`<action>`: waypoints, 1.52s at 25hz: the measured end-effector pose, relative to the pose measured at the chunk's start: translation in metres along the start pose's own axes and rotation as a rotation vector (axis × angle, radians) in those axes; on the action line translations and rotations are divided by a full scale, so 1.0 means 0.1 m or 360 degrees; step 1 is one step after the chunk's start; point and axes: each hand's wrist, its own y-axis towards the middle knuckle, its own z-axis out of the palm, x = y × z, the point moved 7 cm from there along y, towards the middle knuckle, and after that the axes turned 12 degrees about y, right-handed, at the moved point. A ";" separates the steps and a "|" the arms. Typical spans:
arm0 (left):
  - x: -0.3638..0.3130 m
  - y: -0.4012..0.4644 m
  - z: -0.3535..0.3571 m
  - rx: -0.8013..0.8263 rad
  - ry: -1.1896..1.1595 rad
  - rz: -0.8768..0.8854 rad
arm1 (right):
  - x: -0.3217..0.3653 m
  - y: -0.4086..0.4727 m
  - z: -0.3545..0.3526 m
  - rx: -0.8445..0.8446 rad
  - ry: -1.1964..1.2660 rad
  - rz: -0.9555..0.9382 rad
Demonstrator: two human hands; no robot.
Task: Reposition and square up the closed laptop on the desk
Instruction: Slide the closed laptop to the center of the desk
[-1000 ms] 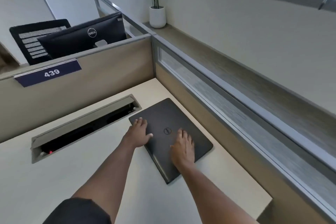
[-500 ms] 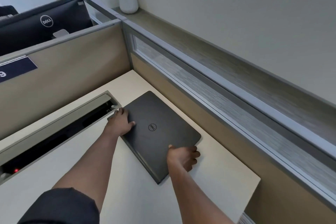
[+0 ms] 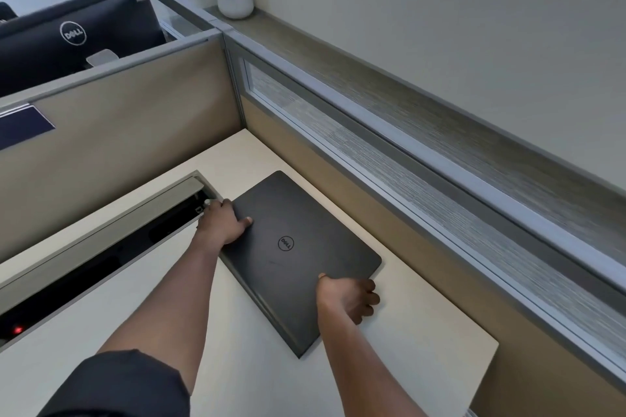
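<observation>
Nearest the camera, the right hand [image 3: 349, 298] is curling over the near right edge of the closed Dell laptop [image 3: 298, 257], thumb on the lid and fingers wrapping down the side, so it is gripping that edge. Further along, the left hand [image 3: 222, 222] is clamping the far left corner, thumb lying on the lid and knuckles just beside the open cable tray [image 3: 101, 230]; its fingers are hidden behind the corner. The laptop is sitting flat on the pale desk [image 3: 423, 332], in the right-hand corner area, turned at a slant to the desk's edges and close to the frosted partition [image 3: 372, 159]. With opposite corners held, the thing to do now is pivot it as a pair, one hand drawing in while the other pushes out, keeping it flat on the desk so it is sliding rather than lifting, and lining a long edge up with the partition. Care is wanted near the tray slot: that corner could dip over its lip.
</observation>
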 end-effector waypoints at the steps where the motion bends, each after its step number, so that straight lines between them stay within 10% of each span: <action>1: 0.01 0.02 0.00 -0.0008 0.0012 -0.0016 | 0.00 0.01 0.00 -0.0004 -0.0004 -0.0005; 19: 0.47 -0.07 0.18 0.0268 -0.0181 -0.0258 | 0.05 0.37 -0.11 0.0238 -0.0093 0.0147; 38: 2.32 -2.03 0.60 0.0277 -0.0393 -0.0459 | 0.33 -0.58 0.59 0.0918 -0.0323 -0.0635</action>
